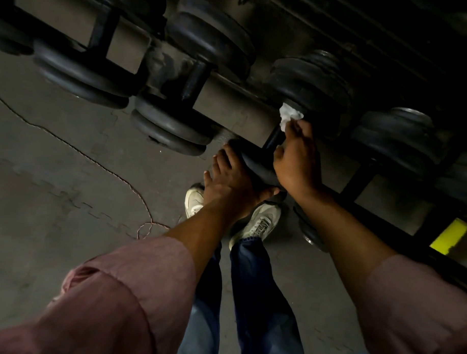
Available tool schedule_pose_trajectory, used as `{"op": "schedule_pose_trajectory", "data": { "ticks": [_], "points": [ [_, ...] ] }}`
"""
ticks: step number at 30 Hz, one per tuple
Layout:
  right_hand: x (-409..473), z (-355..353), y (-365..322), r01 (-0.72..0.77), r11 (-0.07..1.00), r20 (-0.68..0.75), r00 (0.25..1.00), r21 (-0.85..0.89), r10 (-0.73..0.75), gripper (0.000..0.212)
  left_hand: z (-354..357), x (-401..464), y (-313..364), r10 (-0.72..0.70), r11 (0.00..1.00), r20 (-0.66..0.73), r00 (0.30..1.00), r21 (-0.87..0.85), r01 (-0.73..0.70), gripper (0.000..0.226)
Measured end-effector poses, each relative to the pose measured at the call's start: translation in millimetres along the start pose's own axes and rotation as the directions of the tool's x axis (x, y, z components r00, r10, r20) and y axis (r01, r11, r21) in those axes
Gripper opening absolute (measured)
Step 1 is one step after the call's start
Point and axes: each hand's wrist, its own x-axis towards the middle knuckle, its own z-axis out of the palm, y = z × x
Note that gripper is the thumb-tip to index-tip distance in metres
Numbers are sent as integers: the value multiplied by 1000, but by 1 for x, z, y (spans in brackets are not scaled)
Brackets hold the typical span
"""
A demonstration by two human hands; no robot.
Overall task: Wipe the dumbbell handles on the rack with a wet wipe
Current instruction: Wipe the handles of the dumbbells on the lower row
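Pink sleeves (125, 299) frame both my arms reaching to the rack (232, 108). Step in hand: wiping one dumbbell handle (274, 138). My right hand (298, 161) curls its grip round the wet wipe (288, 115) against that handle; my left hand (227, 177) lies flat-fingered on the near weight head (256, 165). Next, probably, slide the wipe along the bar.

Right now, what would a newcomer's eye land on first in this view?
The white wet wipe stands out mid-frame, pinched by the right hand against a dark dumbbell handle on the rack. The left hand rests open on that dumbbell's near weight. A bright yellow patch glows on the rack at the right edge.
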Motion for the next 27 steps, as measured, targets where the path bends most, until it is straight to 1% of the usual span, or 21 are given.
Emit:
{"op": "schedule_pose_trajectory", "data": {
  "ticks": [5, 7, 9, 10, 11, 12, 13, 14, 15, 16, 17, 18, 19, 21, 22, 23, 24, 25, 27],
  "points": [
    [6, 0, -3, -120, 989, 67, 991, 83, 115, 46, -1, -1, 0, 7, 1000, -4, 1000, 11, -7, 148],
    [7, -1, -3, -177, 961, 86, 983, 212, 163, 44, -2, -1, 0, 9, 1000, -1, 1000, 8, -9, 148],
    [12, 0, 0, -294, 889, 142, 955, 350, 260, 36, -3, -2, 0, 13, 1000, 0, 1000, 0, -13, 148],
    [17, 1, 3, -359, 840, 175, 933, 407, 314, 32, -3, -2, 0, 16, 1000, 3, 1000, -2, -16, 148],
    [23, 2, 7, -425, 767, 217, 905, 482, 365, 33, -4, -2, 0, 19, 1000, 6, 1000, -2, -19, 147],
    [29, 2, 10, -488, 660, 263, 870, 571, 417, 35, -4, -2, 0, 23, 1000, 8, 1000, 0, -23, 147],
    [35, 2, 10, -539, 532, 302, 829, 653, 470, 39, -5, -2, 0, 26, 1000, 11, 1000, 2, -26, 147],
    [40, 2, 10, -561, 416, 327, 796, 716, 510, 38, -5, -2, 0, 28, 1000, 13, 1000, 5, -28, 147],
    [43, 2, 10, -563, 332, 345, 775, 757, 530, 35, -5, -2, -1, 30, 1000, 12, 999, 6, -30, 147],
    [42, 3, 9, -566, 282, 363, 763, 775, 535, 32, -5, -2, -1, 32, 999, 9, 999, 7, -32, 147],
    [40, 1, 7, -571, 280, 373, 763, 772, 527, 34, -5, -2, -2, 35, 999, 9, 999, 8, -35, 147],
    [36, 0, 6, -576, 310, 380, 772, 756, 509, 37, -4, -2, -2, 36, 999, 11, 999, 10, -36, 147],
    [31, -1, 8, -588, 357, 396, 781, 726, 483, 36, -4, -2, -2, 35, 999, 14, 999, 12, -35, 147],
    [21, 1, 18, -617, 468, 456, 785, 633, 419, 27, -4, -2, -1, 30, 999, 21, 999, 9, -31, 147],
    [18, 1, 22, -627, 516, 488, 779, 584, 394, 23, -4, -2, 0, 28, 1000, 24, 999, 7, -28, 147],
    [16, 1, 26, -640, 539, 514, 765, 547, 387, 21, -4, -2, 0, 25, 1000, 27, 999, 4, -25, 147],
    [16, 0, 26, -650, 544, 532, 755, 530, 384, 22, -4, -2, 0, 23, 1000, 31, 999, 2, -24, 147],
    [17, -1, 26, -658, 519, 541, 750, 546, 381, 22, -4, -2, 0, 22, 1000, 33, 999, 1, -22, 147],
    [26, -7, 22, -672, 384, 539, 739, 633, 404, 21, -5, -2, 1, 19, 1000, 34, 999, 1, -19, 146]
  ]
}}
